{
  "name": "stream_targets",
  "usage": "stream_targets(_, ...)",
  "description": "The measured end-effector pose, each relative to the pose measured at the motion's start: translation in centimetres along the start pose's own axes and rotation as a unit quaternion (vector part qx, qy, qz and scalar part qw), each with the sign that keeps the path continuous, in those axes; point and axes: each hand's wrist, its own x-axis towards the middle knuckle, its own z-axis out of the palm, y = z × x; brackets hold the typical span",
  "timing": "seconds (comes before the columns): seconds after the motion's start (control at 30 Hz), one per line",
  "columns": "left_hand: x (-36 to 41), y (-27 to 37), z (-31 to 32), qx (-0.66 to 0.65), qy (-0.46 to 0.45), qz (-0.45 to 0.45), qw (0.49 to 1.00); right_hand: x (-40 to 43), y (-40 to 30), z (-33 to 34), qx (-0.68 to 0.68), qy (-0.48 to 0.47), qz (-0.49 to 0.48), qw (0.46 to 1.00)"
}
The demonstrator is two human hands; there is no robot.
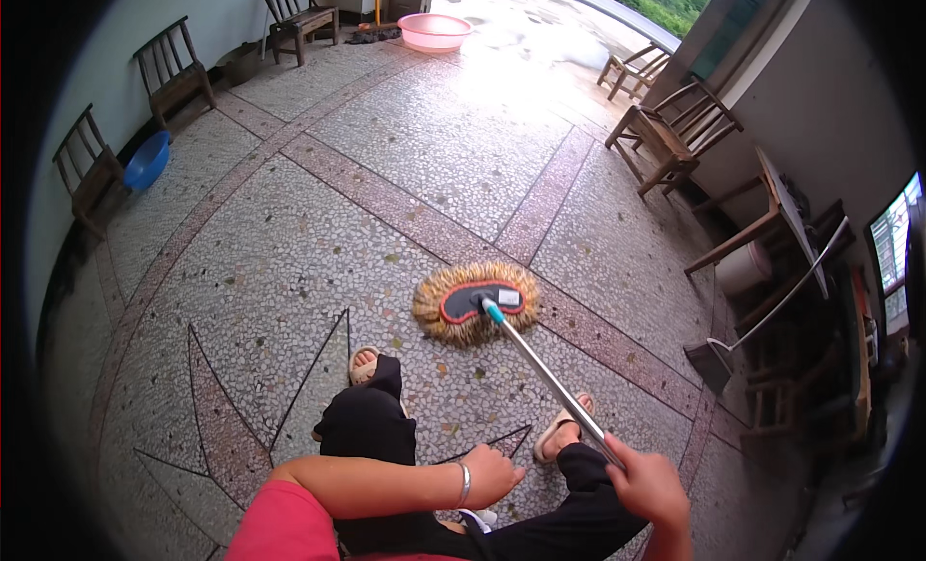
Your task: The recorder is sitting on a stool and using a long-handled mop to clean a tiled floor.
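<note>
A mop with a shaggy yellow-brown head [428, 300] rests on the terrazzo floor in front of my feet. Its dark centre plate has orange-red edging and a white label. A teal joint [493, 311] links the plate to a metal pole [544, 376], which slopes down to the right. My right hand [649, 483] grips this pole near its visible end. My left hand [492, 477], with a silver bracelet [464, 484] at the wrist, is curled in front of my body, apart from the pole. Nothing shows in it.
Wooden chairs [177, 83] line the left wall, with a blue basin [147, 161] between two. A pink basin [435, 33] sits by the bright doorway. On the right are another wooden chair [669, 138], a table [785, 199], a white bucket [744, 266] and a long-handled dustpan [710, 364].
</note>
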Motion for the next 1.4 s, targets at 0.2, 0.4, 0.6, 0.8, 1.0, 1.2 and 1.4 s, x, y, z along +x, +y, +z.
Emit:
stream_targets(0.2, -0.3, 0.0, 0.3, -0.006, -0.013, 0.025, 1.0, -0.4, -2.8, -0.7, -0.007, -0.003, 0.018, 1.0)
stream_targets(0.4, 1.6, -2.2, -1.1, 0.033, 0.111, -0.13, 0.985, 7.4, -3.4, 4.3, 0.0, 0.132, -0.057, 0.99)
stream_targets(0.6, 3.1, -4.1, -0.8, -0.117, 0.246, -0.217, 0.937, 11.3, -4.0, 9.2, 0.045, 0.095, 0.007, 0.994)
stream_targets(0.8, 3.4, -1.4, 5.5, -0.546, 0.361, -0.162, 0.738, 4.2, -6.3, 15.4, 0.232, 0.015, -0.08, 0.969)
stream_targets(1.0, -1.7, 1.4, 8.4, -0.855, 0.229, -0.172, 0.432, -3.3, -7.1, 9.6, 0.32, -0.144, -0.161, 0.922)
stream_targets(1.2, -8.0, 4.1, 7.8, -0.871, 0.188, -0.233, 0.389, 0.2, -6.0, 13.5, 0.381, -0.001, -0.161, 0.91)
stream_targets(1.4, -17.3, 8.7, 5.6, -0.802, 0.059, -0.38, 0.458, 3.5, -8.1, 21.9, 0.203, -0.001, -0.14, 0.969)
